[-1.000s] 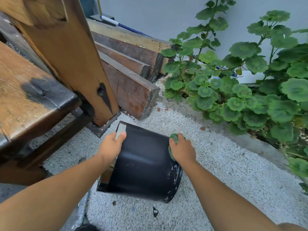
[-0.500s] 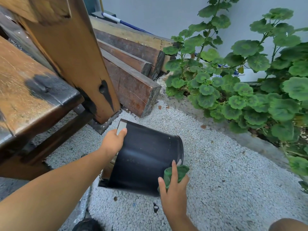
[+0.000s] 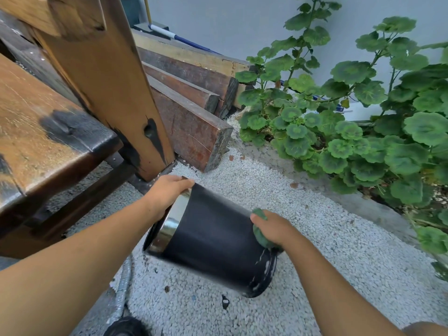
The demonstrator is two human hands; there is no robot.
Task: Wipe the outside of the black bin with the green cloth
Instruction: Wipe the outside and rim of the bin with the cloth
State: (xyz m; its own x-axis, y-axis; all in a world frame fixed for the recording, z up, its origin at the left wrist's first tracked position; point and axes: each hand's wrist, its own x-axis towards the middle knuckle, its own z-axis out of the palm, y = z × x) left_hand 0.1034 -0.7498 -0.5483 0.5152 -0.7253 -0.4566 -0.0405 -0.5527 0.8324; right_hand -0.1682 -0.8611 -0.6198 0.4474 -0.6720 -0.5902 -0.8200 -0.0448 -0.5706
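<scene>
The black bin (image 3: 213, 241) lies tilted on its side over white gravel, its shiny metal rim toward the left and its scuffed base at the lower right. My left hand (image 3: 167, 192) grips the rim at the bin's upper left. My right hand (image 3: 274, 229) holds the bunched green cloth (image 3: 260, 236) and presses it against the bin's upper right side, near the base. Most of the cloth is hidden under my fingers.
A wooden bench (image 3: 48, 132) and its thick leg (image 3: 114, 93) stand close on the left. Stacked timber beams (image 3: 194, 112) lie behind the bin. Leafy green plants (image 3: 351, 122) fill the right side by a pale wall. White gravel (image 3: 339, 251) covers the ground.
My right hand moved with the cloth from the bin's lower front edge up to its upper right side. The bin has turned, showing its metal rim on the left.
</scene>
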